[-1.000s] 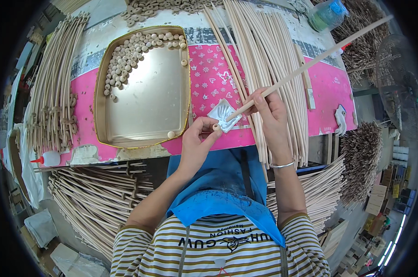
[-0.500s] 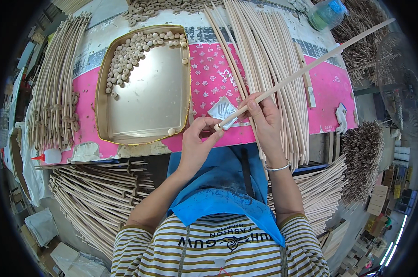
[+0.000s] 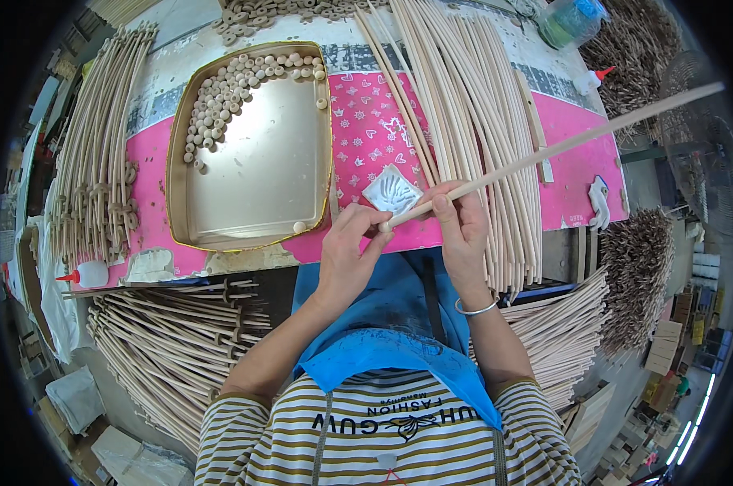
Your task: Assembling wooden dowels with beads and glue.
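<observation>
My right hand is closed round a long pale wooden stick, which slants up to the far right. At the stick's near end is a small round wooden bead, pinched between the thumb and fingers of my left hand. Bead and stick end touch; how far the stick sits inside the bead cannot be made out. Just beyond my hands, a small whitish, shiny square dish or sheet lies on the pink-covered table.
Left of my hands stands a shallow tray with many wooden beads. Long sticks lie to the right, ringed sticks at far left. Glue bottles with red tips stand at the front left and back right.
The stick's far end has swung lower and to the right. My left fingers have closed further over the bead at its near end, and my right hand has shifted slightly.
</observation>
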Demonstrator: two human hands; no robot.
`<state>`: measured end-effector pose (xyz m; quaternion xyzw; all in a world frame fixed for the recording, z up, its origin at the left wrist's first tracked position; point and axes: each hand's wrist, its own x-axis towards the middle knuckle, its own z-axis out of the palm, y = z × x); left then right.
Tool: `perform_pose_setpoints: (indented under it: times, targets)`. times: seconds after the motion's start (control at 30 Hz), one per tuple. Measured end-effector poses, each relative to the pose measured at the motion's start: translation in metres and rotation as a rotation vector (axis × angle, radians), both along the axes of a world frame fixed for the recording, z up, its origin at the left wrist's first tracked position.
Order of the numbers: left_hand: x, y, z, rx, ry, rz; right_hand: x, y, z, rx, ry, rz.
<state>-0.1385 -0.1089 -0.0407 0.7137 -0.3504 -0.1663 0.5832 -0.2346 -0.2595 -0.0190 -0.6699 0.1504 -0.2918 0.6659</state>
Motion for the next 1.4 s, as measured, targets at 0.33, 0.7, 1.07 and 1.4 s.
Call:
perform_pose_setpoints:
  times: [0.33, 0.7, 1.07, 1.4]
  targets:
    - [0.002, -0.020, 0.004, -0.384, 0.806, 0.070, -0.016, 0.030, 0.011, 0.253, 0.090, -0.174]
    - [0.096, -0.014, 0.029, -0.221, 0.418, 0.049, -0.229, -0.045, 0.017, -0.978, 0.650, -0.472]
    - [0.038, -0.133, 0.063, -0.122, 0.359, -0.333, -0.320, 0.042, -0.059, -0.269, 0.582, -0.652]
    - [-0.043, -0.115, 0.024, 0.113, 0.590, -0.699, -0.581, 0.022, -0.202, -0.138, 1.071, -1.666]
